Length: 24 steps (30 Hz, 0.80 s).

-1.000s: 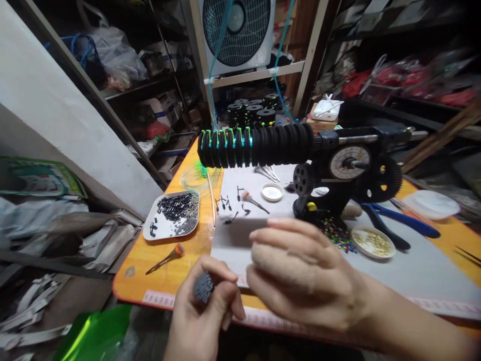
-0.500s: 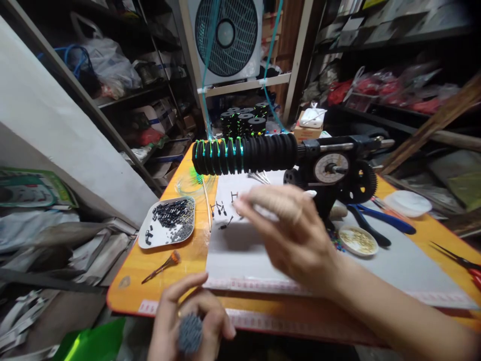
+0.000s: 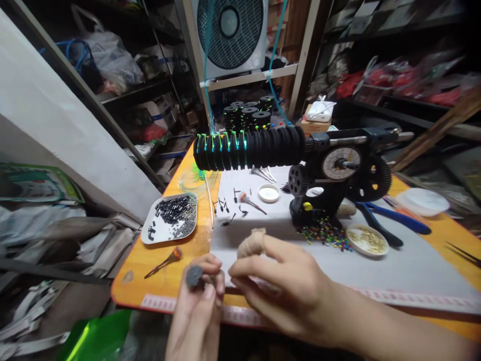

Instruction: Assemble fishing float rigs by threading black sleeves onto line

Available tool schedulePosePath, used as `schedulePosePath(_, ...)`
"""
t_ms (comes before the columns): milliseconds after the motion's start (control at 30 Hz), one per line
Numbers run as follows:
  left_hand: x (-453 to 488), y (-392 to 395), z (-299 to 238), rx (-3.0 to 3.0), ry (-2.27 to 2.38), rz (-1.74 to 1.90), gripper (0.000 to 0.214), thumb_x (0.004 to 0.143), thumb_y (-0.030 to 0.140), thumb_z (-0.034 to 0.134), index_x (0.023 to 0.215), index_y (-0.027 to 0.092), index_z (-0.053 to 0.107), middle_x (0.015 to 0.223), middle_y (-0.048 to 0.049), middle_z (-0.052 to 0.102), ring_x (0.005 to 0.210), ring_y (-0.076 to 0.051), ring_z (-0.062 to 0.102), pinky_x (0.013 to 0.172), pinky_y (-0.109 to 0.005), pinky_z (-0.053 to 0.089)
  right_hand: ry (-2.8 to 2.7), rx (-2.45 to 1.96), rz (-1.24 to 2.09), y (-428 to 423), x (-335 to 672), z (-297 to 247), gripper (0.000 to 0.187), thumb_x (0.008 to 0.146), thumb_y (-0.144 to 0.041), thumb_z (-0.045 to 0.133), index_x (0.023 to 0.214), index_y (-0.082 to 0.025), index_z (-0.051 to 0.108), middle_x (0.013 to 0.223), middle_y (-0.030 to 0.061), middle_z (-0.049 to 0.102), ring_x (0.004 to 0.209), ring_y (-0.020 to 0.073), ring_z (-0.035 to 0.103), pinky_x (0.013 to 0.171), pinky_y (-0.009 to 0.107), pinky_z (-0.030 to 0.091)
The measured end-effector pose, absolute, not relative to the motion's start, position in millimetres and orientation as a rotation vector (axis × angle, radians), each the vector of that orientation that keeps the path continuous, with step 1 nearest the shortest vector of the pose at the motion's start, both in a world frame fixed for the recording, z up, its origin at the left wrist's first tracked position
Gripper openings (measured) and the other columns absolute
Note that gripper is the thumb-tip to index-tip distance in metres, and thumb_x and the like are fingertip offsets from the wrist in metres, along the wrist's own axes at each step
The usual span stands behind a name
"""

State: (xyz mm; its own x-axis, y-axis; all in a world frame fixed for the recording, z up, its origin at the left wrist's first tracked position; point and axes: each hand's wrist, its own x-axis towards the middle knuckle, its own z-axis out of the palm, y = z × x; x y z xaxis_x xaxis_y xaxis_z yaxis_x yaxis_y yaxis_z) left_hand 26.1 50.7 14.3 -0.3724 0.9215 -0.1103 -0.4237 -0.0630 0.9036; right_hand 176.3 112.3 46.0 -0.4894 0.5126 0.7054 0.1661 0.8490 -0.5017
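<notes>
My left hand (image 3: pixel 199 301) is closed near the table's front edge, thumb and fingers pressed together. A round, dark grey piece with a rough face (image 3: pixel 194 277) is held in it, showing at the finger side; its kind is unclear. Just to the right, my right hand (image 3: pixel 289 286) is closed in a pinch, fingertips toward the left hand. Tan tape (image 3: pixel 253 243) wraps one of its fingers. Whatever lies between those fingertips is too small or hidden to make out. Beyond the hands, small black stemmed parts (image 3: pixel 221 204) and a brush (image 3: pixel 252 203) lie on the white sheet.
A ribbed black roller (image 3: pixel 250 149) on a geared machine spans the table's back. At left are a tray of black and grey pieces (image 3: pixel 169 219) and another brush (image 3: pixel 164 261). Coloured beads (image 3: pixel 325 233), a dish of gold bits (image 3: pixel 367 240) and blue-handled pliers (image 3: pixel 398 219) lie right.
My right hand has drawn back from over the white sheet toward my left hand. My left hand has risen, its fingers closing. The view has shifted slightly.
</notes>
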Motion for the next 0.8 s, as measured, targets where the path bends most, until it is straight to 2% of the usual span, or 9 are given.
schedulePosePath(167, 38, 52, -1, 0.528, 1.162, 1.515, 0.024, 0.082, 0.04, 0.077, 0.099, 0.022, 0.076, 0.091, -0.0079, 0.075, 0.087, -0.023, 0.071, 0.076, -0.03, 0.059, -1.919, -0.656, 0.733, 116, 176, 45, 0.01, 0.09, -0.006, 0.064, 0.088, -0.006, 0.074, 0.082, 0.0075, 0.062, 0.076, 0.013, 0.057, 0.068, 0.023, 0.048)
schedulePosePath(267, 37, 53, -4, 0.538, 1.166, 1.498, 0.032, 0.079, 0.043, 0.081, 0.101, 0.021, 0.075, 0.092, -0.0067, 0.075, 0.089, -0.022, 0.07, 0.08, -0.029, 0.057, -1.897, -0.691, 0.788, 117, 176, 43, 0.009, 0.088, -0.007, 0.068, 0.086, -0.008, 0.077, 0.082, 0.007, 0.063, 0.077, 0.0129, 0.058, 0.068, 0.023, 0.048)
schedulePosePath(367, 33, 55, -3, 0.614, 1.201, 1.475, 0.036, 0.075, 0.049, 0.083, 0.096, 0.02, 0.074, 0.077, -0.0013, 0.07, 0.072, -0.014, 0.064, 0.068, -0.021, 0.052, -1.885, -0.695, 0.817, 119, 176, 41, 0.009, 0.089, -0.011, 0.071, 0.089, -0.009, 0.08, 0.083, 0.0075, 0.065, 0.077, 0.0132, 0.06, 0.067, 0.022, 0.048)
schedulePosePath(467, 32, 53, -2, 0.768, 1.333, 1.41, 0.037, 0.076, 0.056, 0.078, 0.082, 0.019, 0.073, 0.057, 0.0036, 0.055, 0.056, -0.011, 0.051, 0.056, -0.019, 0.044, -1.866, -0.69, 0.848, 118, 177, 42, 0.009, 0.088, -0.012, 0.072, 0.09, -0.012, 0.081, 0.081, 0.0068, 0.067, 0.076, 0.0131, 0.061, 0.065, 0.022, 0.048)
schedulePosePath(533, 33, 49, -1, 0.843, 1.489, 1.37, 0.037, 0.079, 0.058, 0.075, 0.083, 0.02, 0.075, 0.065, -0.0004, 0.062, 0.067, -0.015, 0.058, 0.065, -0.022, 0.048, -1.875, -0.687, 0.854, 117, 176, 43, 0.009, 0.088, -0.011, 0.071, 0.088, -0.012, 0.08, 0.08, 0.0063, 0.067, 0.076, 0.0135, 0.061, 0.066, 0.022, 0.048)
schedulePosePath(600, 35, 43, -1, 0.858, 1.643, 1.359, 0.035, 0.081, 0.055, 0.073, 0.092, 0.023, 0.077, 0.092, -0.0079, 0.073, 0.097, -0.025, 0.066, 0.086, -0.03, 0.05, -1.888, -0.703, 0.866, 116, 176, 45, 0.008, 0.087, -0.01, 0.071, 0.085, -0.01, 0.079, 0.079, 0.0061, 0.066, 0.075, 0.0134, 0.06, 0.065, 0.023, 0.048)
schedulePosePath(667, 38, 39, 0, 0.86, 1.729, 1.359, 0.031, 0.081, 0.052, 0.074, 0.096, 0.024, 0.078, 0.114, -0.0112, 0.073, 0.123, -0.033, 0.058, 0.103, -0.037, 0.042, -1.899, -0.721, 0.888, 114, 176, 47, 0.008, 0.087, -0.01, 0.07, 0.082, -0.009, 0.077, 0.079, 0.0058, 0.065, 0.075, 0.0131, 0.059, 0.065, 0.024, 0.047)
schedulePosePath(733, 40, 38, 2, 0.866, 1.76, 1.351, 0.031, 0.08, 0.051, 0.075, 0.097, 0.025, 0.078, 0.117, -0.0118, 0.073, 0.128, -0.035, 0.055, 0.105, -0.039, 0.041, -1.9, -0.722, 0.9, 113, 175, 48, 0.008, 0.086, -0.009, 0.069, 0.081, -0.009, 0.076, 0.08, 0.0058, 0.064, 0.075, 0.0128, 0.059, 0.066, 0.023, 0.047)
schedulePosePath(800, 43, 40, 4, 0.822, 1.716, 1.37, 0.035, 0.079, 0.054, 0.076, 0.097, 0.024, 0.076, 0.111, -0.011, 0.073, 0.119, -0.032, 0.061, 0.094, -0.035, 0.049, -1.893, -0.71, 0.893, 112, 175, 49, 0.009, 0.086, -0.006, 0.067, 0.081, -0.009, 0.075, 0.08, 0.006, 0.064, 0.076, 0.0127, 0.059, 0.065, 0.023, 0.047)
